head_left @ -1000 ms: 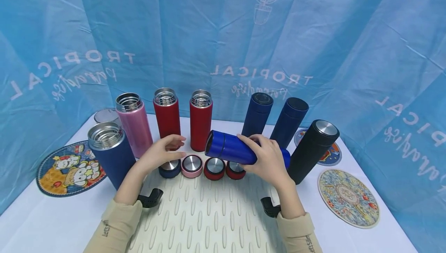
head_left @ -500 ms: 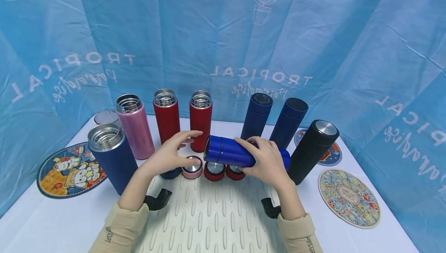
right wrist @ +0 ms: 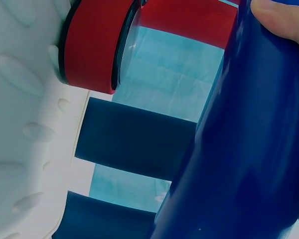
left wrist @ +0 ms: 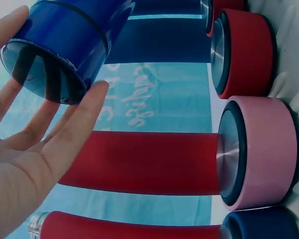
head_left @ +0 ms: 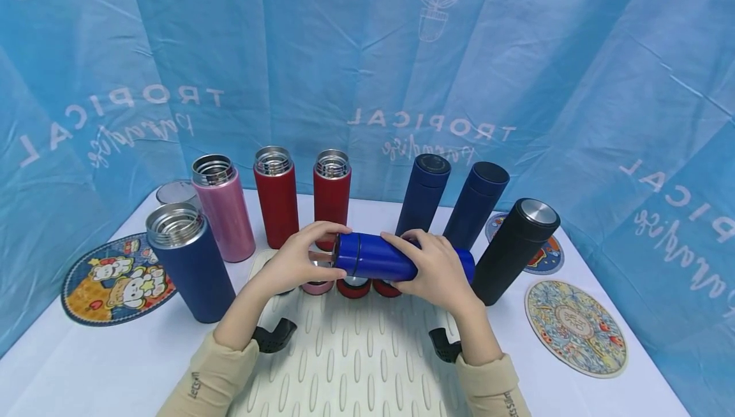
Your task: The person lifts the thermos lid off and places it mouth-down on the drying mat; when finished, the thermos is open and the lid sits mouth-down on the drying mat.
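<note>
A glossy blue thermos (head_left: 381, 257) is held lying level above the row of lids. My right hand (head_left: 433, 270) grips its body from above, with the thumb seen on the blue wall in the right wrist view. At the thermos's left end, my left hand (head_left: 301, 261) pinches the blue lid (left wrist: 60, 55) by its rim, thumb and a finger on opposite sides. The lid's shiny end faces the left palm and mirrors the fingers. Below stand a pink lid (left wrist: 259, 152), a red lid (left wrist: 249, 52), another red lid (right wrist: 97, 45) and a dark blue lid (left wrist: 264, 224).
Lidless pink (head_left: 224, 213), red (head_left: 277, 206), second red (head_left: 333, 197) and dark blue (head_left: 186, 264) thermoses stand left and back. Two lidded navy thermoses (head_left: 425, 194) and a black thermos (head_left: 517, 251) stand right. A ribbed white mat (head_left: 344, 353) and round coasters (head_left: 574, 328) lie on the table.
My left hand has moved right from above the dark blue lid and now holds the thermos's lid end. The thermos has dipped slightly at its left end and is more level.
</note>
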Demonstrator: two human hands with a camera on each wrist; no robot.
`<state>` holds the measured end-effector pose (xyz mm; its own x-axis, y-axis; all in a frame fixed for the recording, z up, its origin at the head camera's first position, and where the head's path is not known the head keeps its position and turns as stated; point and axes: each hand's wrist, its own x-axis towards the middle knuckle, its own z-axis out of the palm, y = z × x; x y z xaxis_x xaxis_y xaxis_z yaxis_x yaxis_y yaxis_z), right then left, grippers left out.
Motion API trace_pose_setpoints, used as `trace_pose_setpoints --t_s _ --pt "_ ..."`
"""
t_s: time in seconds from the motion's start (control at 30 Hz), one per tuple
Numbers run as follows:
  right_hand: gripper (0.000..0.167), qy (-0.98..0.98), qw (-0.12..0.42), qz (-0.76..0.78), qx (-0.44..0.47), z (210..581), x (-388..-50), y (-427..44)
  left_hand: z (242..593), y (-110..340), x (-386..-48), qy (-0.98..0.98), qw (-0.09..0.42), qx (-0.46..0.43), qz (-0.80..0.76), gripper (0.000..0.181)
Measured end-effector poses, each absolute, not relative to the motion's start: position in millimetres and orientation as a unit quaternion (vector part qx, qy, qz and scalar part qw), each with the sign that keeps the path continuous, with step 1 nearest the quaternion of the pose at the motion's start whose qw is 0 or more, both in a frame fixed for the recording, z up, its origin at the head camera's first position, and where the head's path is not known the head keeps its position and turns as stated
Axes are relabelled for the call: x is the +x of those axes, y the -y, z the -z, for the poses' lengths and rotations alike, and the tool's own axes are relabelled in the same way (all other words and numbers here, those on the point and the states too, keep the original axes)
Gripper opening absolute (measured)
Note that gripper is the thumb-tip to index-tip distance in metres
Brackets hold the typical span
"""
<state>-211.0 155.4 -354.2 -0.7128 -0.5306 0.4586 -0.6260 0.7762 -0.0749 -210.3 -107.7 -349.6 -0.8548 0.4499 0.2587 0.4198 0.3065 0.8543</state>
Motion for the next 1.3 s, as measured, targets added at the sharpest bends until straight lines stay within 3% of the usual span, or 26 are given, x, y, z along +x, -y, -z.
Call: trace_pose_setpoints --t_s 0.47,0.77,1.07,1.3 --pt "0.083 0.912 0.219 -0.092 0.333 354.5 -210.0 -153.1 358.2 110.3 -217.0 -0.803 0.020 0.204 -0.559 0.054" --pt "0.085 0.899 0.262 -0.067 0.343 353.6 -208.8 -151.9 357.8 107.4 -215.7 -0.787 0.063 0.126 -0.600 0.050" --pt "0.087 0.896 0.272 -0.053 0.346 354.1 -207.6 -150.7 357.0 102.7 -214.8 -0.798 0.090 0.057 -0.593 0.049" --pt "0.087 0.895 0.277 -0.049 0.347 353.8 -207.1 -150.1 357.2 103.8 -215.7 -0.791 0.124 0.061 -0.596 0.053"
